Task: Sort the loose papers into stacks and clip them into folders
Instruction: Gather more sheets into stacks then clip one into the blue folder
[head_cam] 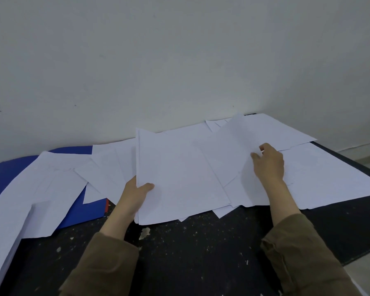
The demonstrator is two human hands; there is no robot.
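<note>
Several loose white sheets lie spread over a black table against the wall. My left hand grips a gathered stack of white paper at its lower left edge, thumb on top, the stack tilted up off the table. My right hand pinches the edge of one loose sheet and lifts it from the pile on the right. A blue folder lies at the left, mostly covered by sheets.
More white sheets trail off the table's left front corner. A pale wall rises directly behind the table. The table's right edge drops to a light floor.
</note>
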